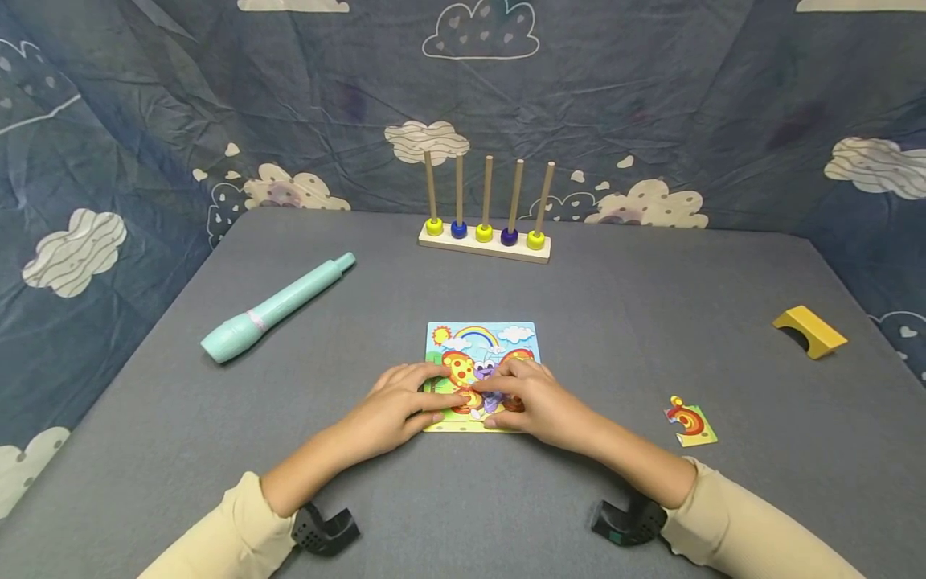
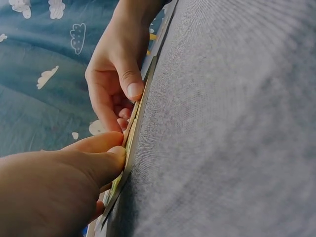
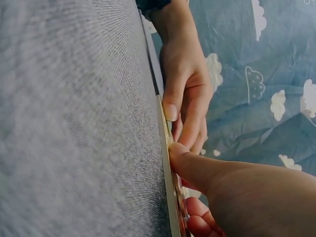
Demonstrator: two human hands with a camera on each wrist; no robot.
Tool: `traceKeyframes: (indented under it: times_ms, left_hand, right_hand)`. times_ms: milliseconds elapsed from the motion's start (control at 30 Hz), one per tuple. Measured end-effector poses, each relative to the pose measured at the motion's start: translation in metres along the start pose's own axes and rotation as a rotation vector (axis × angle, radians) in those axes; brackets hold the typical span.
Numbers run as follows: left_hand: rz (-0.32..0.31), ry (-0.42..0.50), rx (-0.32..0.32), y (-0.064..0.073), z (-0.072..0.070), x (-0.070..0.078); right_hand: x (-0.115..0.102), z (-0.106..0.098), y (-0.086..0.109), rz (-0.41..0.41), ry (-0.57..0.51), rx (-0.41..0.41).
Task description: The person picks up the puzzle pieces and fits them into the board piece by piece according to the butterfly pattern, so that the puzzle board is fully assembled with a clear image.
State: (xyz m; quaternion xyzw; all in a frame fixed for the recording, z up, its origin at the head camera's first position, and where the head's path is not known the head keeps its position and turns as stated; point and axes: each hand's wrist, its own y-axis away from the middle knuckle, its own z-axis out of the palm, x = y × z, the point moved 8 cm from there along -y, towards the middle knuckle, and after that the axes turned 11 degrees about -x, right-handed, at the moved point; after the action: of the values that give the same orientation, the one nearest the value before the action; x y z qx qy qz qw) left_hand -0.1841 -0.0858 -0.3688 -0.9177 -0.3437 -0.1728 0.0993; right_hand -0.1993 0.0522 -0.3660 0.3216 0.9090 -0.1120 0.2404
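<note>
A butterfly jigsaw puzzle (image 1: 497,351) lies flat on the grey table, with a rainbow, sun and clouds along its top. My left hand (image 1: 394,408) rests on its left and lower-middle part with fingers stretched out. From the other side my right hand (image 1: 541,404) presses the lower middle and right with fingertips and thumb. Both index fingers meet near the butterfly's body. The fingers cover parts of the lower picture. In the left wrist view the puzzle (image 2: 132,140) shows as a thin edge under the fingertips. Apart to the right lies a loose puzzle piece (image 1: 694,426), red, yellow and green.
A mint-green toy microphone-like stick (image 1: 282,305) lies at the left. Toward the back stands a wooden peg rack (image 1: 485,243) with yellow and blue beads on several pegs. A yellow arch block (image 1: 812,330) sits near the right edge. Cloud-patterned cloth (image 1: 579,88) hangs behind the table.
</note>
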Motion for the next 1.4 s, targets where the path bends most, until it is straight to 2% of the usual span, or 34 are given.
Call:
traceKeyframes:
  times_ms: [233, 533, 667, 833, 967, 1233, 1400]
  left_hand:
    - [-0.025, 0.006, -0.031, 0.002, 0.000, -0.001]
    - [-0.034, 0.029, -0.034, 0.003, 0.000, -0.004]
    - [-0.027, 0.031, -0.032, 0.003, 0.000, -0.003]
    - [-0.017, 0.032, -0.027, 0.003, 0.000, -0.003]
    - [-0.018, 0.034, -0.027, 0.002, 0.000, -0.003]
    - [-0.025, 0.036, -0.036, 0.002, 0.001, -0.003]
    - [-0.027, 0.039, -0.041, 0.001, 0.001, -0.004]
  right_hand:
    - [0.000, 0.001, -0.001, 0.019, -0.014, 0.011]
    - [-0.004, 0.002, -0.003, 0.025, 0.015, -0.001]
    - [-0.002, 0.003, 0.001, 0.027, -0.017, -0.068]
    - [-0.003, -0.006, 0.009, 0.004, -0.137, -0.114]
    - [-0.003, -0.030, 0.026, 0.017, -0.173, -0.069]
    - [0.001, -0.090, 0.085, 0.080, -0.056, 0.146]
    - [0.016, -0.105, 0.123, 0.165, -0.093, 0.214]
